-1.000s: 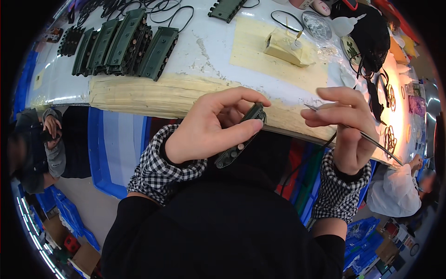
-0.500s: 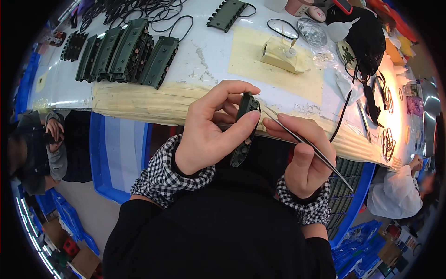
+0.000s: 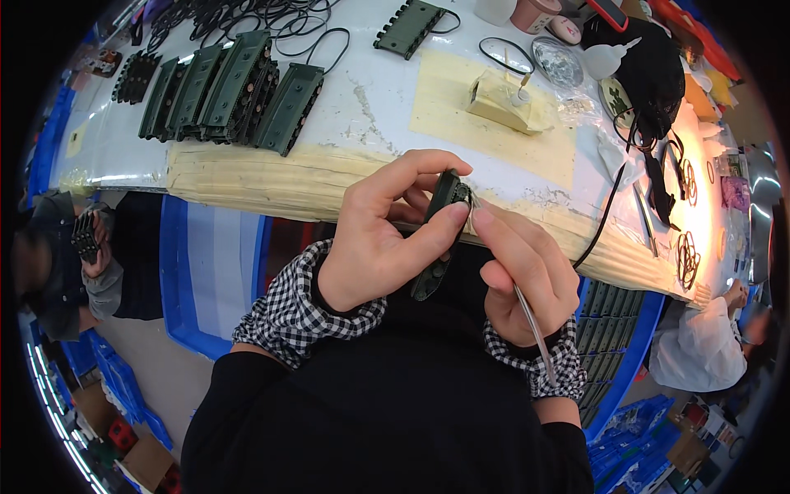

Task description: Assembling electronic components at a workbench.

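Observation:
My left hand (image 3: 374,251) is closed around a dark green toy tank chassis (image 3: 429,282), thumb on its near side and fingers behind. Small wheels line the chassis edge, and it is held tilted just off the table's front edge. My right hand (image 3: 533,259) pinches slim metal tweezers (image 3: 536,336), their back end pointing down toward my checked cuff. Its fingertips meet the upper end of the chassis beside my left thumb. The tweezer tips are mostly hidden there, so I cannot tell what they grip.
Several green chassis (image 3: 234,90) stand in a row at the left, with black rubber loops (image 3: 239,16) behind. A pale yellow block (image 3: 506,103) sits on a paper sheet (image 3: 436,99). A blue-rimmed tray of green parts (image 3: 617,329) lies lower right. Other people (image 3: 699,350) work at both sides.
My right hand has moved left against the chassis, and the tweezers have swung steeper. The chassis has shifted slightly right. At the left, another person's hand now shows a dark part.

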Demonstrator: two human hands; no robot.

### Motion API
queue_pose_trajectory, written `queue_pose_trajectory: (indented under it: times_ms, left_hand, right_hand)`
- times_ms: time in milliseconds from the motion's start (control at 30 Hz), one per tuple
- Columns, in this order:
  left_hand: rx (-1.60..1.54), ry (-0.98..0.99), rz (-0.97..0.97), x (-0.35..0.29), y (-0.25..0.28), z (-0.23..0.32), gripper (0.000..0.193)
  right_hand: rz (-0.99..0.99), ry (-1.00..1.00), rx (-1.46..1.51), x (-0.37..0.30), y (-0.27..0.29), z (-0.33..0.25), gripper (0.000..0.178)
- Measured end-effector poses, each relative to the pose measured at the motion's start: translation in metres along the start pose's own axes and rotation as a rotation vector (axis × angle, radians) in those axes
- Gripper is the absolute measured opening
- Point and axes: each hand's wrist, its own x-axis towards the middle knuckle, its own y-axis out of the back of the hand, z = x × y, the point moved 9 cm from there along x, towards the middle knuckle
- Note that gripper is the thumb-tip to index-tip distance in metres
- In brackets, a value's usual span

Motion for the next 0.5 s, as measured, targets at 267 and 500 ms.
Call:
queue_pose_trajectory:
  times_ms: [267, 500]
  left_hand:
    - [-0.084, 0.004, -0.002, 0.0, -0.001, -0.012, 0.032]
    - [-0.075, -0.05, -0.008, 0.001, -0.004, -0.009, 0.031]
  right_hand:
    - [0.013, 0.018, -0.108, 0.0, -0.002, -0.006, 0.03]
    - [0.014, -0.025, -0.122, -0.002, 0.001, -0.002, 0.028]
